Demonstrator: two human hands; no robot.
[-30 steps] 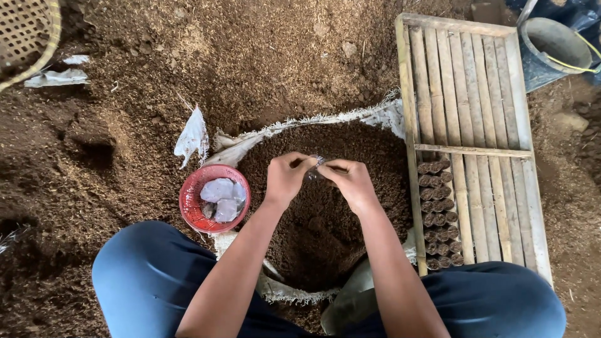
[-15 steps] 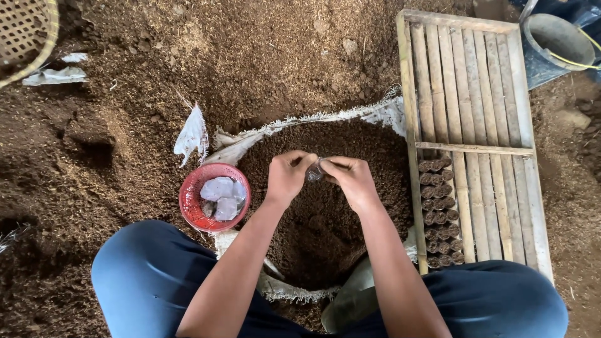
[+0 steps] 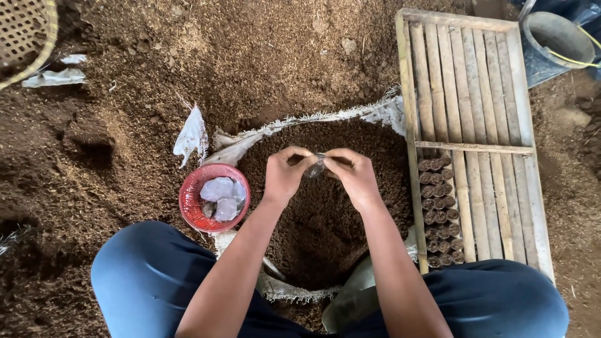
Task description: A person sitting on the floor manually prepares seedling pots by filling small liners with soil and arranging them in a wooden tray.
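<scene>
Hands [image 3: 322,172] barely shifted, red basket [image 3: 214,198] holding clear bags [image 3: 223,195]

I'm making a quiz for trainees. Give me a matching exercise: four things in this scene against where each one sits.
Things:
1. red bowl
2. wooden tray
3. grey bucket
4. woven basket

Places:
A. top left corner
B. top right corner
C. beside the left hand
D. right of the right hand

Pairs: 1-C, 2-D, 3-B, 4-A
</scene>
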